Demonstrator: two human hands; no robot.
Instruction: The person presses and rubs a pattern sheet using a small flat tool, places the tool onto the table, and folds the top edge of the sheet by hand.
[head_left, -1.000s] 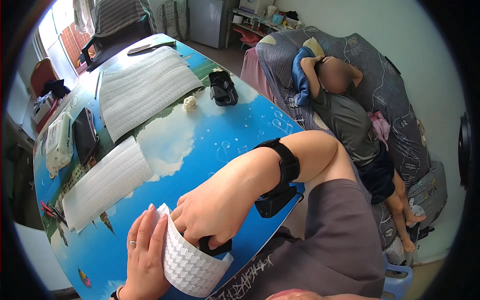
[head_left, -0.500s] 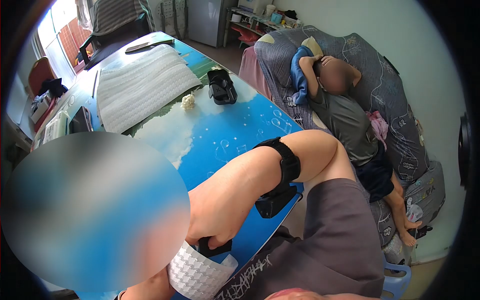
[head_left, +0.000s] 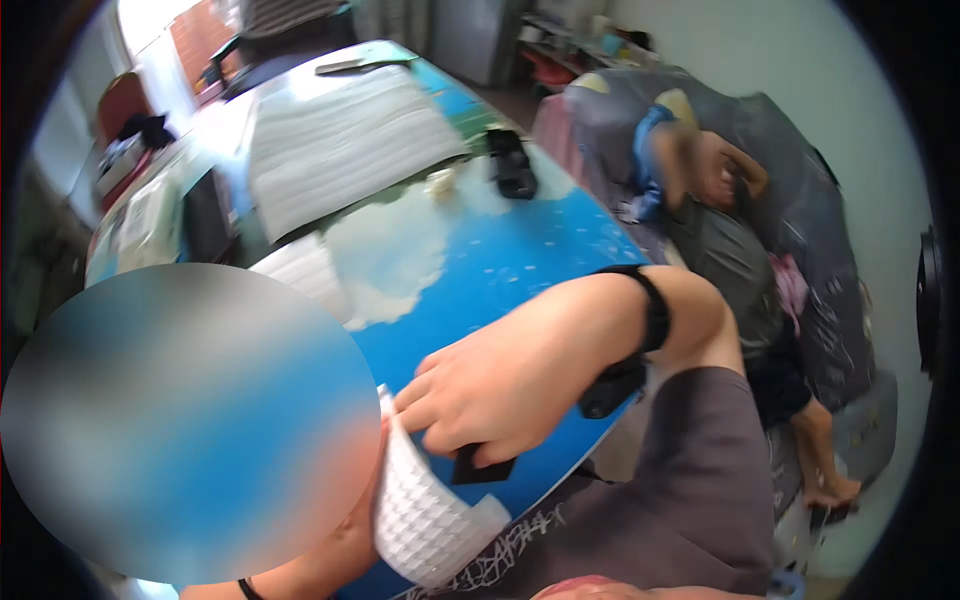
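Note:
My right hand (head_left: pixel 485 395) is over the near edge of the blue table, its fingers curled. A small flat black piece (head_left: pixel 483 464) sticks out from beneath them, and its fingertips reach the upper end of a curved white strip with a raised houndstooth pattern (head_left: pixel 430 525). A blurred oval covers most of my left hand (head_left: pixel 362 515); only its edge and wrist show beside the strip, so its fingers are hidden. A black band (head_left: pixel 655 310) circles my right forearm, with a black device (head_left: pixel 612 388) lying beneath it.
White textured sheets (head_left: pixel 345 145) cover the far part of the table (head_left: pixel 500 270). Near them are a small cream-coloured lump (head_left: pixel 439 183) and a black holder-like object (head_left: pixel 511 165). Someone (head_left: pixel 725 260) lies on a grey-covered couch (head_left: pixel 820 280) to the right.
The view has shifted, so the scene sits farther right. My right hand has lifted, its fingers now more visible at the strip's upper end. The person on the couch has moved their arms.

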